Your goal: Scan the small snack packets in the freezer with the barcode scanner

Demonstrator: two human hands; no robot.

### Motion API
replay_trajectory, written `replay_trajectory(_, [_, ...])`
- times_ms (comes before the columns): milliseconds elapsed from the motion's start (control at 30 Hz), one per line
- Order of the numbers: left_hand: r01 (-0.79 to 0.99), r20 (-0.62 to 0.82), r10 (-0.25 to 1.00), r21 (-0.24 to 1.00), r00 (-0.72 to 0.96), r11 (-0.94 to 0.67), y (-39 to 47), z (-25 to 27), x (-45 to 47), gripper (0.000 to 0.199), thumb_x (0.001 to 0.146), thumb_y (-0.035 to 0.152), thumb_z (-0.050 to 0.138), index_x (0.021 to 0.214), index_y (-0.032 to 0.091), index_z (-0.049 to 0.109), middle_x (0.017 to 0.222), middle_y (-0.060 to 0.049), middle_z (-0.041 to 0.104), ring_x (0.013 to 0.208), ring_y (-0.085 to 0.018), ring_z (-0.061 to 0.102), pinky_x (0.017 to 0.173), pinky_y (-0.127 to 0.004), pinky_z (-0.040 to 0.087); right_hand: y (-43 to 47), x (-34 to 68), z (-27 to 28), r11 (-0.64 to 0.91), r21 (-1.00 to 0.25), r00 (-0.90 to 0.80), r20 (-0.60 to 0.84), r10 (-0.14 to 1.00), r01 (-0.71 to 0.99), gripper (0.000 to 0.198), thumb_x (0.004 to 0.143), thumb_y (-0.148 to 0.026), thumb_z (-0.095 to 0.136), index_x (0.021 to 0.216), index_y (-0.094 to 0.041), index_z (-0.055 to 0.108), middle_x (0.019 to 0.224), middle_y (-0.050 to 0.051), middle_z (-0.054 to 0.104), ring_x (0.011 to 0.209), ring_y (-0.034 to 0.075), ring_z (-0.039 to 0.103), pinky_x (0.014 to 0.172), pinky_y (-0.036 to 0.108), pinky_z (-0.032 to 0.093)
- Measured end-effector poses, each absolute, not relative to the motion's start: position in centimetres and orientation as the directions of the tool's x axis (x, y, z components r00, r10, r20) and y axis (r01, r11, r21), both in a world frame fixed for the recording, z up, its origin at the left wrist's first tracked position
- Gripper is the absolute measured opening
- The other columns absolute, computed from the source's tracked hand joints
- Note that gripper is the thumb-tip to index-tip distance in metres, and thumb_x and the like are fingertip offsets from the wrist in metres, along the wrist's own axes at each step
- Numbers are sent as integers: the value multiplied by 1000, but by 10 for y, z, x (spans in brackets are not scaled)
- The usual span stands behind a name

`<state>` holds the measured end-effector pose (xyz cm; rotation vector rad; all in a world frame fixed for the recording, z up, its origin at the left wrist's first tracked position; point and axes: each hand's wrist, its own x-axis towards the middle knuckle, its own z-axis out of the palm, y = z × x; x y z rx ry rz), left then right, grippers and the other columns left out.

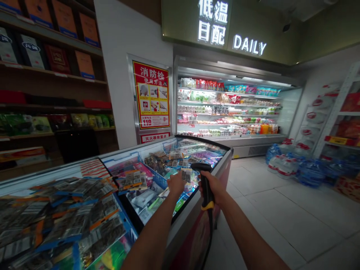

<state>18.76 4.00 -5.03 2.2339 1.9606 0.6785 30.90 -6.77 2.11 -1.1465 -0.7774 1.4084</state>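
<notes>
My right hand [215, 186] is wrapped round the grip of a black and yellow barcode scanner [207, 193], whose cable hangs down beside the freezer. To its left, my left hand [176, 183] is closed on the edge of a small snack packet [186, 175], which faces the scanner head. Both hands are above the glass-topped chest freezer [184, 217]. Many similar packets [67, 206] with orange and blue edges lie heaped at the left. A smaller stack of packets [134, 179] lies on the glass farther along, near a blue basket [156, 176].
A lit open fridge [229, 108] with stocked shelves stands at the back. Water bottles [311, 173] sit on the tiled floor [270, 210] at the right, beside a white rack [336, 112]. Wooden shelves [53, 71] with boxes line the left wall.
</notes>
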Motion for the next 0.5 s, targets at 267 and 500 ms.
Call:
replay_trajectory(267, [685,205,978,718,-44,-120,61,-46,155,44,62,8,51,105,20,53,83,-4,60,77,-15,54,65,-23,39,-75,299,30,-223,-908,2,-239,971,-355,22,70,-38,48,72,-17,47,48,-4,48,36,8,44,34,20,35])
replay_trajectory(500, [291,231,938,945,-258,-153,66,-47,94,47,63,7,46,109,18,50,65,2,51,54,-8,48,47,-18,36,-75,275,30,-293,-903,-170,-251,953,-313,24,71,-40,45,72,-16,47,48,-4,48,35,8,44,35,20,35])
